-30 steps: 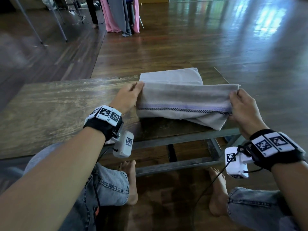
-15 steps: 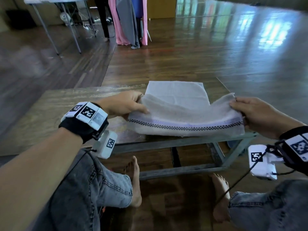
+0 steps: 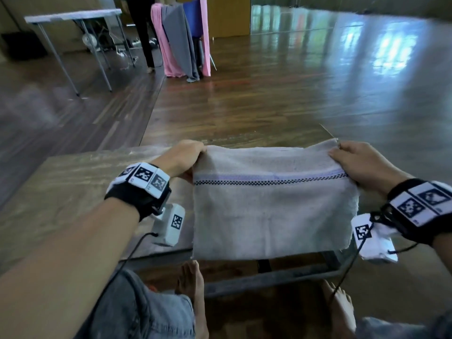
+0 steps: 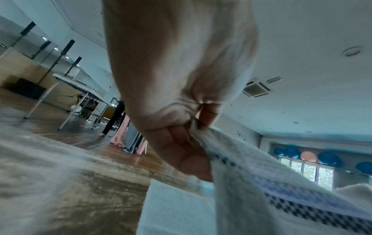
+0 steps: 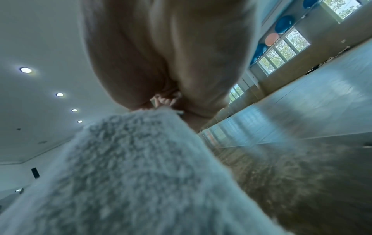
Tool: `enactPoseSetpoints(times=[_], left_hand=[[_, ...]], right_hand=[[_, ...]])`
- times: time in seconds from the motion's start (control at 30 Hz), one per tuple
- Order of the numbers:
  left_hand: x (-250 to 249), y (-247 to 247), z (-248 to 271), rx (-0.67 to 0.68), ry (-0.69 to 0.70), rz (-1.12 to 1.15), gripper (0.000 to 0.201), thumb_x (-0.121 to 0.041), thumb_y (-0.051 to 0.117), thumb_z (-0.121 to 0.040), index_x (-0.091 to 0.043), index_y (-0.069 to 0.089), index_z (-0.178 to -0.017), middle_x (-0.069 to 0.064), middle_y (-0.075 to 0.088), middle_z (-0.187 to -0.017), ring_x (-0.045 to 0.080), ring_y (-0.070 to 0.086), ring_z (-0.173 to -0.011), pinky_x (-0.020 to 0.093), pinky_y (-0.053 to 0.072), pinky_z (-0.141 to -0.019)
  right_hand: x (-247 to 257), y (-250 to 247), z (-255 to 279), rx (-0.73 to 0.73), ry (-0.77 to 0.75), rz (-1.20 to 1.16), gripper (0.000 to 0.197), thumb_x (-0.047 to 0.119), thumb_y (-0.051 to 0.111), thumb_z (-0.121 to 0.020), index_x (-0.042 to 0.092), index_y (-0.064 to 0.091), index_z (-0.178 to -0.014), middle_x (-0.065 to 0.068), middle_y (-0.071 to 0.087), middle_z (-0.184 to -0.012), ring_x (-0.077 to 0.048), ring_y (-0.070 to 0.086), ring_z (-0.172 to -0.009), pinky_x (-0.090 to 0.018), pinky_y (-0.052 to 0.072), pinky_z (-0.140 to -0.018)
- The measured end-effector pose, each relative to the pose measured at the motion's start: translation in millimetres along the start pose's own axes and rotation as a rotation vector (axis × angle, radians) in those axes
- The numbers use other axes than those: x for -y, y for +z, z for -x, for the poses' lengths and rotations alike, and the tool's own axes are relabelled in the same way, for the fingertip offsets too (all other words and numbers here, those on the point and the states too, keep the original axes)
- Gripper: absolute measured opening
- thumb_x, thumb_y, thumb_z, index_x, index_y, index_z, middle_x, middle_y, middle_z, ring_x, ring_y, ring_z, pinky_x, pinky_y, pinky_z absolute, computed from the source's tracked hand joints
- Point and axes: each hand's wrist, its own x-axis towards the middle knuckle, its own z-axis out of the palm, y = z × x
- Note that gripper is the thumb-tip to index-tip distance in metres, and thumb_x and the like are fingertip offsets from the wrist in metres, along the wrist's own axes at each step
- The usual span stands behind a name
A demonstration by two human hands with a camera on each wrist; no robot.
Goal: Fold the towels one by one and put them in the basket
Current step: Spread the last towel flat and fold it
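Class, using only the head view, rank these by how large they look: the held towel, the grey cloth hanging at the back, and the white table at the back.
1. Towel, largest, though nearest the camera.
2. White table and grey cloth: look alike, both far; no ranking.

Two towels: one beige towel (image 3: 269, 211) held up by two hands, one white towel (image 4: 173, 206) lying on the table (image 3: 61, 187); one folding table (image 3: 73, 14) stands behind
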Motion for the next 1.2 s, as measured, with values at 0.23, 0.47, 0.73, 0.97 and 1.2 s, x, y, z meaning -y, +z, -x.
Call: enactPoseSetpoints(times=[0.23,0.47,0.73,0.97,1.2], left_hand=[[16,18,-97,-0.219,0.167,-0.259,0.034,-0.02,0.043,-0.099,-0.001,0.063,-0.079,0.012,0.062,-0.071,0.038,0.067,-0.078,0.051,0.061,-0.067],[41,35,-152,-0.24,0.33,-0.516,0.021,-0.02,0.061,-0.094,-0.012,0.069,-0.076,0.008,0.072,-0.083,0.021,0.06,-0.076,0.031,0.045,-0.07],[42,39,-165,-0.066,0.322,-0.618,0.017,-0.025,0.076,-0.086,-0.008,0.075,-0.089,0.008,0.073,-0.098,0.023,0.066,-0.099,0.041,0.053,-0.089],[35,41,-156,-0.014,0.302,-0.283,0.012,-0.017,0.079,-0.077,-0.008,0.072,-0.073,0.001,0.065,-0.065,0.009,0.053,-0.058,0.024,0.044,-0.058],[25,46,-161,-0.076,0.286,-0.193,0.012,-0.015,0.074,-0.078,-0.003,0.075,-0.077,0.0,0.063,-0.063,0.001,0.049,-0.047,0.014,0.039,-0.043]], right_hand=[[-9,23,-103,-0.067,0.027,0.232,0.034,0.024,0.06,-0.095,0.013,0.056,-0.064,0.006,0.047,-0.047,-0.015,0.044,-0.043,-0.022,0.038,-0.045],[-35,37,-156,0.024,0.075,0.466,0.024,0.011,0.062,-0.085,0.007,0.064,-0.062,-0.008,0.063,-0.062,-0.025,0.06,-0.062,-0.037,0.057,-0.068],[-38,47,-164,0.177,-0.042,0.593,0.011,0.024,0.072,-0.087,0.019,0.07,-0.077,0.003,0.068,-0.085,-0.008,0.058,-0.075,-0.031,0.042,-0.069],[-31,56,-156,0.248,-0.113,0.36,0.011,0.013,0.078,-0.086,0.006,0.07,-0.085,-0.003,0.066,-0.073,-0.013,0.057,-0.065,-0.023,0.047,-0.062],[-33,51,-156,0.143,-0.122,0.215,0.009,0.013,0.077,-0.086,0.005,0.073,-0.088,-0.003,0.067,-0.077,-0.013,0.06,-0.069,-0.022,0.047,-0.063]])
